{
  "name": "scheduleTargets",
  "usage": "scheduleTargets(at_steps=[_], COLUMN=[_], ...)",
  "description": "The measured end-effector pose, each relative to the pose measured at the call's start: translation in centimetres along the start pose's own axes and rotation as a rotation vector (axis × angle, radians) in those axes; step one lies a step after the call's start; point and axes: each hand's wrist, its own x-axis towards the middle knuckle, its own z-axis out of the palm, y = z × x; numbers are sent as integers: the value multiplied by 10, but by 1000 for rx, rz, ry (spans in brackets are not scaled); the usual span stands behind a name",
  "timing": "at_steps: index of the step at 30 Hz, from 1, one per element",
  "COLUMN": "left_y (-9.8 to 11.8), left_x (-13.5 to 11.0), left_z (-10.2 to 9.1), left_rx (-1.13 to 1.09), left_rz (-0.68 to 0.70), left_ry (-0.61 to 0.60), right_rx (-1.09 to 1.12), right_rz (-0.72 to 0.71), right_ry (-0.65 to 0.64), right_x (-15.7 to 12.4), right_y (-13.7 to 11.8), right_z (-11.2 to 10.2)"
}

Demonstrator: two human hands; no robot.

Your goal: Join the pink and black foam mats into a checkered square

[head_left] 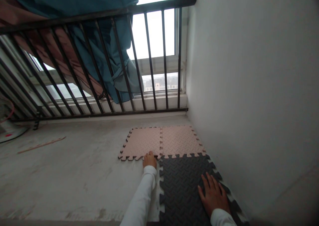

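Observation:
Two pink interlocking foam mat tiles lie side by side on the floor, a left tile (143, 141) and a right tile (180, 141). Below the right one, a dark grey foam tile (181, 189) runs toward me, its toothed far edge meeting the pink one. At the near edge of the left pink tile is my left hand (150, 160), fingers bent over the toothed rim and closed on it; the thumb is hidden. Palm down on the dark tile, my right hand (214, 193) rests with fingers spread, holding nothing.
A white wall (249, 103) rises along the right of the tiles. Black metal railing (154, 59) crosses before the window, with blue and pink curtains (107, 53) behind it. A thin pink strip (41, 145) lies on the concrete floor (82, 176); a fan (10, 119) stands far left.

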Motion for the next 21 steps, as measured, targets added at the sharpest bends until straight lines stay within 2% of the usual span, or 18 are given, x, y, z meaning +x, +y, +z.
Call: scheduleTargets(at_steps=[6, 10, 16, 21], left_y=[0, 2, 8, 3], left_x=[6, 12, 27, 52], left_z=[-4, -21, -65, -115], left_rx=[0, 8, -39, -118], left_rz=[56, 86, 87, 47], left_ry=[-55, -38, 76, 219], right_rx=[-5, 1, 8, 11], right_rz=[3, -2, -1, 1], right_ry=[10, 19, 20, 15], right_x=[0, -1, -1, -2], right_y=[-1, 1, 0, -2], right_z=[-2, 3, 3, -2])
